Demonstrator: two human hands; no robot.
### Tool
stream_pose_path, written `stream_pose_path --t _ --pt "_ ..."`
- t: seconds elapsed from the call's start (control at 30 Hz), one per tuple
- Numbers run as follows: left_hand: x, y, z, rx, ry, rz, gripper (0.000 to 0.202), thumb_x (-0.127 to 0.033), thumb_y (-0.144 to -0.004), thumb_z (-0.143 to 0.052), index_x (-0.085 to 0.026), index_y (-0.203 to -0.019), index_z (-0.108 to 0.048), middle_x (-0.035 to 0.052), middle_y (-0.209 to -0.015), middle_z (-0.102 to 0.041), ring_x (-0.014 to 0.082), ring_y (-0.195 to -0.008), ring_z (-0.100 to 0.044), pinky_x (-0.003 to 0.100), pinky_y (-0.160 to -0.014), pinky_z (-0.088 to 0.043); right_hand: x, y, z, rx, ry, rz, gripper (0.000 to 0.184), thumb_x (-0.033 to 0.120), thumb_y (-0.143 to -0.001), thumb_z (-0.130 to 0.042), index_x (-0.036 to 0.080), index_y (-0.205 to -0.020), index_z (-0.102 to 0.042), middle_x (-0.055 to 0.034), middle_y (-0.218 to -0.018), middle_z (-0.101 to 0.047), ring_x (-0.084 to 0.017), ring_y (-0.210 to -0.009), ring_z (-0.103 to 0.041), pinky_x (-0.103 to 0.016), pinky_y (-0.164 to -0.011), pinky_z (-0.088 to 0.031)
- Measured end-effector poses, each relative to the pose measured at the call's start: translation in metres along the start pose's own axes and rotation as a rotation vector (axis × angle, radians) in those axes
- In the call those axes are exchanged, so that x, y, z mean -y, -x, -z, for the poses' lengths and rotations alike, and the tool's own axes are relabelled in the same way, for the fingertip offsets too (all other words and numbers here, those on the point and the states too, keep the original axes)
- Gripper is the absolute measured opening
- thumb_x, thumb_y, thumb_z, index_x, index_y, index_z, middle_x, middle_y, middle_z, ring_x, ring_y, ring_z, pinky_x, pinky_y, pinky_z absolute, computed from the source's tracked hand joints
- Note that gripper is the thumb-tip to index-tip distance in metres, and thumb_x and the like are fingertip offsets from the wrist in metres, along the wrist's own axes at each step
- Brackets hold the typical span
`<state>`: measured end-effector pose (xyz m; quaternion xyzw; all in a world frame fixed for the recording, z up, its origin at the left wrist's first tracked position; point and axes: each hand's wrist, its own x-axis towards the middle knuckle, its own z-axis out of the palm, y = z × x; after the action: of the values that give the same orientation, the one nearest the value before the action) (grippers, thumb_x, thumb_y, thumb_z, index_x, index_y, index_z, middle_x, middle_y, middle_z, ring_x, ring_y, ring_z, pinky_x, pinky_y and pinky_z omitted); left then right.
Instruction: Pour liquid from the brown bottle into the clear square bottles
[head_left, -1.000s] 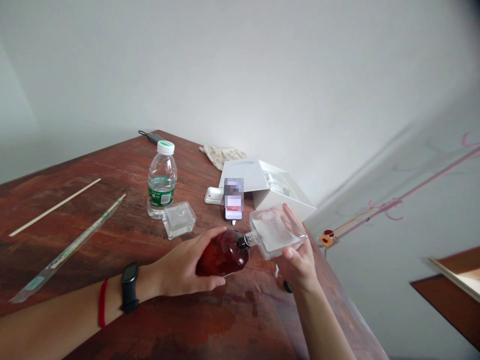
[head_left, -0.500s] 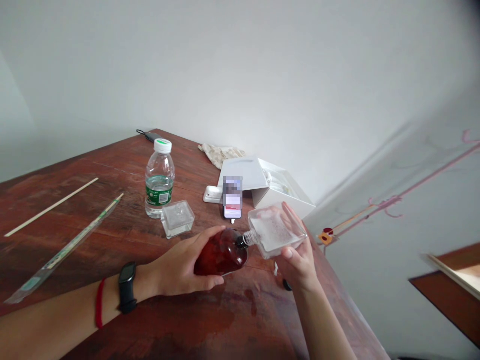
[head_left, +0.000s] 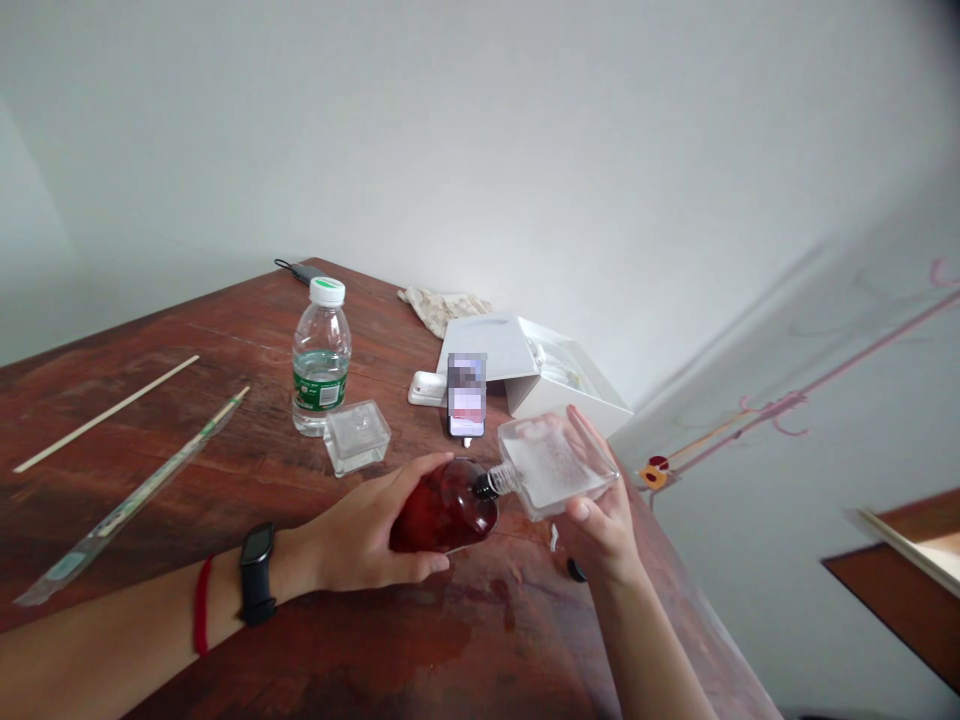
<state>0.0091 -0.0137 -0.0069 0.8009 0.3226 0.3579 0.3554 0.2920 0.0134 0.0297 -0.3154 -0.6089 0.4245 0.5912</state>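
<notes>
My left hand [head_left: 375,530] is wrapped round a dark reddish-brown bottle [head_left: 454,505], which is tilted with its black neck toward the right. In my right hand [head_left: 604,525] is a clear square glass bottle [head_left: 555,468], tipped so its threaded neck meets the black neck of the brown bottle. The insides of the clear bottle look misty. Some fingers of my right hand show only through or behind the glass. Just left of the brown bottle sits a clear square glass block [head_left: 358,438] on the table.
A half-full water bottle [head_left: 321,360] stands behind the glass block. Wrapped chopsticks [head_left: 142,490] and a bare chopstick [head_left: 105,414] lie at left. A phone [head_left: 466,400] leans against an open white box [head_left: 495,345]. A black cap [head_left: 576,570] lies under my right wrist. Table wood [head_left: 420,660] is wet in front.
Almost nothing differs. The whole view has shifted by a few pixels, and both bottles stay neck to neck in my hands.
</notes>
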Motion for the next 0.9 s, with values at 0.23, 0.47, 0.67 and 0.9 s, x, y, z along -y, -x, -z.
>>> stream_pose_path --t 0.23,0.47,0.67,0.9 --pt "0.003 0.001 -0.001 0.013 -0.004 -0.026 0.094 -0.053 -0.086 -0.079 -0.024 -0.160 -0.029 0.0158 -0.156 -0.057 0.0377 -0.137 -0.061 0.053 -0.117 -0.048 0.007 -0.001 -0.005 0.033 -0.055 0.024 0.091 0.054 -0.069 -0.093 0.035 -0.150 -0.057 -0.0090 -0.134 -0.074 -0.038 -0.129 -0.066 -0.060 -0.110 -0.050" --pt "0.002 0.000 -0.002 0.013 -0.011 -0.018 0.100 -0.047 -0.082 -0.083 -0.023 -0.162 -0.027 0.0164 -0.155 -0.058 0.0380 -0.135 -0.062 0.053 -0.116 -0.049 0.006 0.002 -0.004 -0.007 -0.003 0.037 0.093 0.059 -0.068 -0.093 0.032 -0.150 -0.058 -0.0096 -0.136 -0.073 -0.037 -0.133 -0.063 -0.055 -0.112 -0.050" --pt "0.005 0.000 -0.004 0.007 0.015 0.011 0.103 -0.043 -0.078 -0.086 -0.024 -0.161 -0.028 0.0162 -0.154 -0.059 0.0387 -0.135 -0.063 0.055 -0.115 -0.049 0.005 -0.001 -0.003 0.014 0.049 0.028 0.091 0.063 -0.071 -0.089 0.032 -0.151 -0.057 -0.0113 -0.138 -0.072 -0.039 -0.135 -0.062 -0.057 -0.114 -0.048" --pt "0.006 0.000 -0.005 -0.018 0.044 -0.012 0.102 -0.044 -0.078 -0.087 -0.025 -0.161 -0.032 0.0148 -0.154 -0.059 0.0386 -0.135 -0.062 0.054 -0.118 -0.047 0.005 -0.002 0.004 0.038 0.098 0.018 0.088 0.065 -0.072 -0.087 0.031 -0.149 -0.059 -0.0112 -0.139 -0.072 -0.038 -0.135 -0.063 -0.055 -0.112 -0.051"
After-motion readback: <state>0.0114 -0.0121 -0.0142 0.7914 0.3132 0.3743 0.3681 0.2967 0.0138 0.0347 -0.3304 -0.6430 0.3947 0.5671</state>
